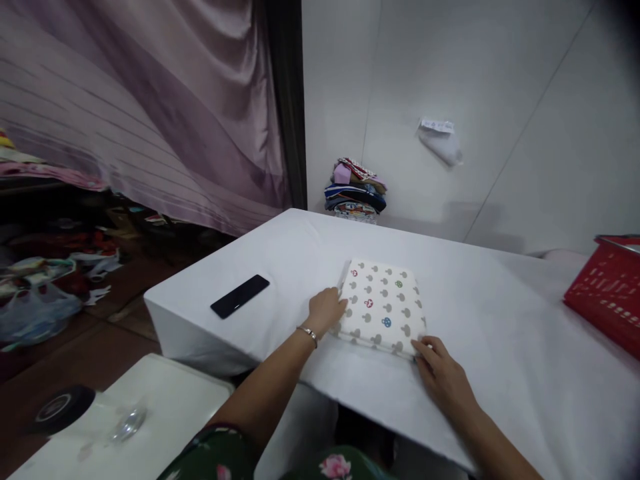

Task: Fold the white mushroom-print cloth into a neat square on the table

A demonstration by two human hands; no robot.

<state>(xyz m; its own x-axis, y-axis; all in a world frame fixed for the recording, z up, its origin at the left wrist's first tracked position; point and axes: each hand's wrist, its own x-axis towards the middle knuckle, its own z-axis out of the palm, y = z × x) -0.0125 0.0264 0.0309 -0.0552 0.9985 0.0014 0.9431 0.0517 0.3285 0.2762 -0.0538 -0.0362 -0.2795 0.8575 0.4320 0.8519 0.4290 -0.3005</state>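
Note:
A folded white cloth (384,307) printed with grey mushrooms, a few of them red, green and blue, lies flat on the white-covered table (500,320). Its layers show along the front edge. My left hand (325,310), with a bracelet at the wrist, grips the cloth's left edge; some of its fingers are hidden. At the near right corner my right hand (443,373) pinches the cloth between thumb and fingers.
A black phone (240,296) lies on the table's left side. Folded clothes (355,190) are stacked beyond the back edge. A red basket (607,293) stands at the right. At lower left is a white stool-like surface (165,393) with a dark round object (63,408).

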